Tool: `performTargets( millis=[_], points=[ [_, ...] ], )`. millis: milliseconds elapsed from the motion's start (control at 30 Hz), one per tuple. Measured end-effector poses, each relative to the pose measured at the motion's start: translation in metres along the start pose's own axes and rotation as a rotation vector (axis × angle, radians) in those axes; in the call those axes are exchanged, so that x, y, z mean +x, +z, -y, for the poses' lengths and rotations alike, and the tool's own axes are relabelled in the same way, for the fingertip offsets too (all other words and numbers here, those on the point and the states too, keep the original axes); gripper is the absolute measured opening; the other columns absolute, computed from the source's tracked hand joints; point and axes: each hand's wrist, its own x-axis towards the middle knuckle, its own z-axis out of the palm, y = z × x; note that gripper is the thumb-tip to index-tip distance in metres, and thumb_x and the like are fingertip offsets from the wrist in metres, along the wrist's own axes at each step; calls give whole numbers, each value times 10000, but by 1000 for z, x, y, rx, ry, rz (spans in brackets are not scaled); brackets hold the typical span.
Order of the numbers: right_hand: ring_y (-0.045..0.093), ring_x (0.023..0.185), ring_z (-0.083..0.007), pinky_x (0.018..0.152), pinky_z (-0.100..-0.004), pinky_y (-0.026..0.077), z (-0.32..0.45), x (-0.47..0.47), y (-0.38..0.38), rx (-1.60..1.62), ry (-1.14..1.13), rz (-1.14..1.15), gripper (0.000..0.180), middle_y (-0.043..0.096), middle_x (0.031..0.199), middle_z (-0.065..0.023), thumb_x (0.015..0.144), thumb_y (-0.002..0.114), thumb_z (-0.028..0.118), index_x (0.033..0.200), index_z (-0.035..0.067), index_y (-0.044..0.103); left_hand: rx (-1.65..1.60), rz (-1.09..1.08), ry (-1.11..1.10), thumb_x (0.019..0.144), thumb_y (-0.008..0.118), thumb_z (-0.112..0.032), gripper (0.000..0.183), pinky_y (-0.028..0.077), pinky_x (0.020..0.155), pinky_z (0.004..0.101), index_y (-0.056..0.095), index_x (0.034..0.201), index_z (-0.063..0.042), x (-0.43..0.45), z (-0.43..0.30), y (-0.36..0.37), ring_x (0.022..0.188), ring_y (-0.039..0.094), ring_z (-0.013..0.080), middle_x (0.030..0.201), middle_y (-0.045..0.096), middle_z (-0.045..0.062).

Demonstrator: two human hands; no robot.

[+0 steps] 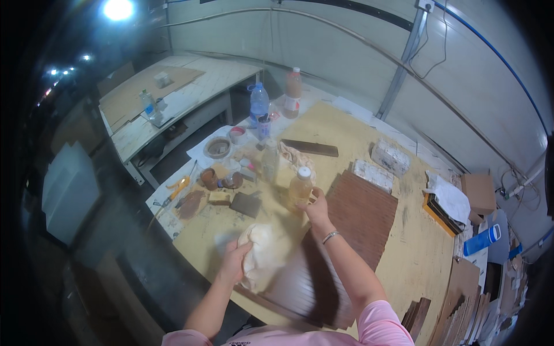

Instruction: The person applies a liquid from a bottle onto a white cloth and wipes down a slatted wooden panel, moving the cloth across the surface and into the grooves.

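A crumpled white cloth [256,255] is gripped in my left hand [235,262], near the table's front edge. My right hand [318,211] is at the lower right side of a clear plastic bottle [301,187] with a white cap and yellowish liquid. Its thumb and fingers are against or very near the bottle; whether they grip it I cannot tell. Below and right of the bottle lies a large reddish-brown ribbed wooden panel [363,212]. Its near part looks glossy, and my right forearm hides some of it. A second, cloudy bottle [270,161] stands just behind.
Sanding blocks [246,204], a brown cup [209,178] and an orange-handled tool [178,188] lie at left. Large bottles [292,93] stand at the back. A dark wood strip [310,148], wrapped white blocks [373,175] and a blue bottle [480,240] sit farther off.
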Motion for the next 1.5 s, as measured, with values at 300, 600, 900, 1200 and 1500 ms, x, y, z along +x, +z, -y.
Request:
performTargets(
  millis=[300, 600, 900, 1200, 1500],
  points=[
    [573, 1104, -219, 954, -355, 485, -27, 61, 28, -91, -202, 118, 703, 573, 1171, -80, 604, 867, 38, 1213, 49, 516, -81, -96, -46, 858, 583, 57, 491, 547, 939, 403, 507, 1340, 11, 46, 16, -16, 1077, 651, 246, 1210, 631, 136],
    [550, 982, -351, 862, -455, 449, 54, 2, 28, -981, -716, 345, 523, 551, 1004, -138, 616, 684, 41, 1130, 96, 606, -275, -91, -19, 840, 521, 46, 589, 526, 992, 438, 448, 1419, -30, 85, 17, -25, 1167, 617, 299, 1322, 583, 153],
    [532, 969, -313, 918, -440, 395, 51, 0, 19, -1268, -876, 308, 434, 547, 983, -121, 667, 678, 63, 1094, 116, 626, -342, -106, -146, 885, 519, -4, 474, 531, 981, 487, 494, 1357, 33, 88, 29, -30, 1124, 644, 345, 1260, 622, 203],
    [533, 954, -326, 881, -426, 411, 61, -2, 10, -1226, -906, 286, 357, 532, 949, -125, 617, 631, 21, 965, 103, 630, -295, -95, -138, 888, 515, -16, 450, 535, 969, 468, 520, 1334, 47, 86, 29, -29, 1110, 651, 337, 1249, 629, 206],
    [555, 943, -317, 862, -424, 430, 55, -1, 15, -1120, -819, 324, 385, 565, 948, -119, 661, 668, 62, 1042, 98, 631, -206, -118, -81, 883, 511, 6, 443, 542, 959, 443, 534, 1323, 57, 77, 26, -30, 1078, 666, 319, 1224, 644, 193]
  ],
)
